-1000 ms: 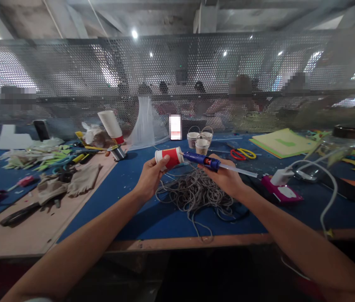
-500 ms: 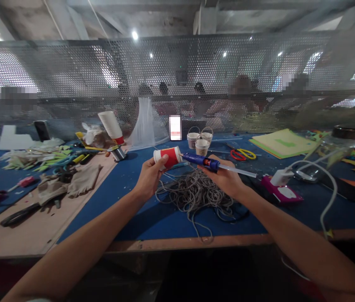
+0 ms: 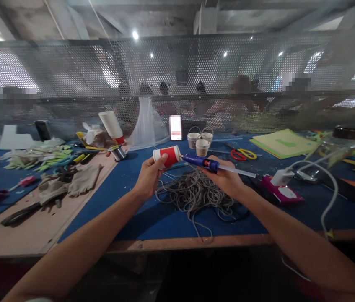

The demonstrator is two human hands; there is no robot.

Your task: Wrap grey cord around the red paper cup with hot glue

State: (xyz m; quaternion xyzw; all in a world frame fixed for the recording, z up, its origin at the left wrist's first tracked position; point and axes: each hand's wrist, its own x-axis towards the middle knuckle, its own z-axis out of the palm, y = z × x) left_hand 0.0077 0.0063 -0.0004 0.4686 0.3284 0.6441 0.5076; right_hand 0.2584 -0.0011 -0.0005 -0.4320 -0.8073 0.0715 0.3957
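Note:
My left hand [image 3: 149, 175] grips a red and white paper cup [image 3: 171, 156] lying on its side in the air, thumb across its wall. The cup's base faces right. In my right hand [image 3: 224, 177] is a blue glue gun [image 3: 200, 161], its nozzle at the edge of the cup's base; whether it touches I cannot tell. A clear glue stick [image 3: 237, 169] sticks out of the gun's rear. Under both hands a loose heap of grey cord [image 3: 196, 193] lies on the blue table mat [image 3: 117, 218].
Behind the cord stand several small cups with handles [image 3: 202, 147]. Scissors [image 3: 242, 154] and coloured sheets [image 3: 286, 142] lie to the right, near a purple power strip [image 3: 282, 191] with a white cable. A leaning cup stack [image 3: 110, 123], a metal can [image 3: 118, 153] and gloves [image 3: 83, 180] are on the left.
Almost nothing differs. The cup and the glue gun have shifted very slightly to the left, with the nozzle still at the cup's base.

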